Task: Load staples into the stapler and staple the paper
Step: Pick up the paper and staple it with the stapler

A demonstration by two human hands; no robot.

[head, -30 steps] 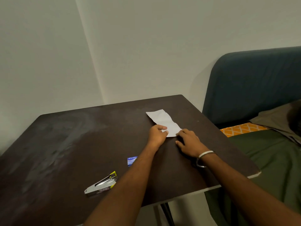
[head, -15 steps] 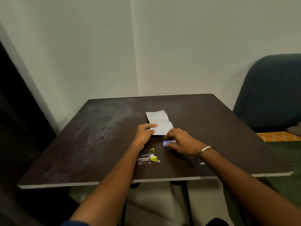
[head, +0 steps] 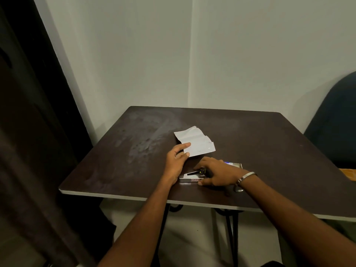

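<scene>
Stapler [head: 189, 178] under right hand [head: 217, 173]

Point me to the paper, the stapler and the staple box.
paper [head: 196, 142], head view, centre of the white sheet
stapler [head: 189, 178], head view, silver body left of the right hand
staple box [head: 234, 164], head view, visible edge behind the right hand

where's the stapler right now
In the head view the stapler lies on the dark table near its front edge, partly under the right hand, just nearer than the paper that the left hand touches.
</scene>
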